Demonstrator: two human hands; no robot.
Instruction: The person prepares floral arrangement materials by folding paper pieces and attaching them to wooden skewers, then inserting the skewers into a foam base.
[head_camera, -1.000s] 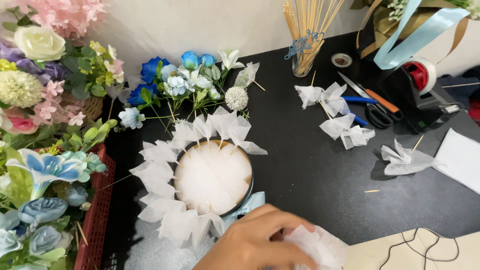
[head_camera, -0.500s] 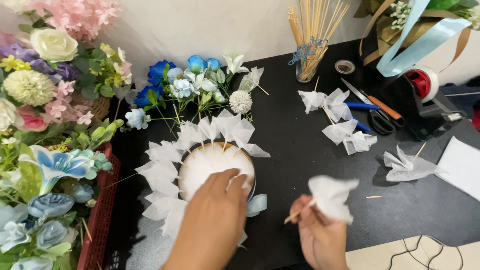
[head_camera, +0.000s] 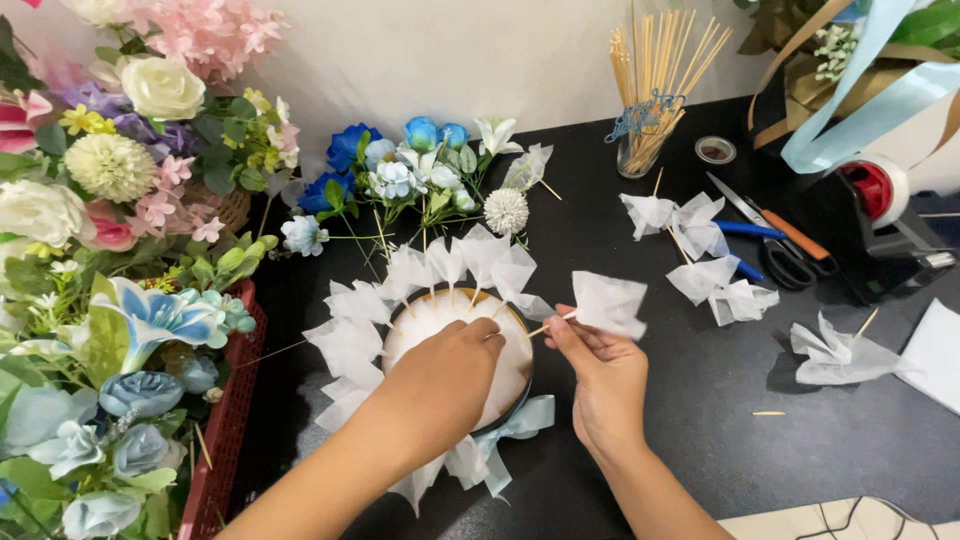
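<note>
A round white foam disc (head_camera: 440, 318) in a dark pot lies on the black table, ringed by white tissue puffs on sticks (head_camera: 350, 340). My left hand (head_camera: 445, 375) rests flat on top of the foam. My right hand (head_camera: 600, 370) pinches a thin wooden stick carrying a white tissue puff (head_camera: 608, 303), its tip touching the foam's right edge. A pale blue ribbon bow (head_camera: 520, 420) hangs at the pot's front.
Several loose tissue puffs (head_camera: 700, 255) lie to the right, with another puff (head_camera: 835, 350) nearer the edge. A glass of skewers (head_camera: 650, 90), scissors (head_camera: 765, 235), tape dispenser (head_camera: 880, 215) and tape roll (head_camera: 715, 150) stand behind. Artificial flowers (head_camera: 120, 200) fill the left; blue flowers (head_camera: 400, 170) lie behind the pot.
My left hand has come up from the front and settled on the foam. My right hand has raised the tissue puff stick and brought it to the foam's right edge.
</note>
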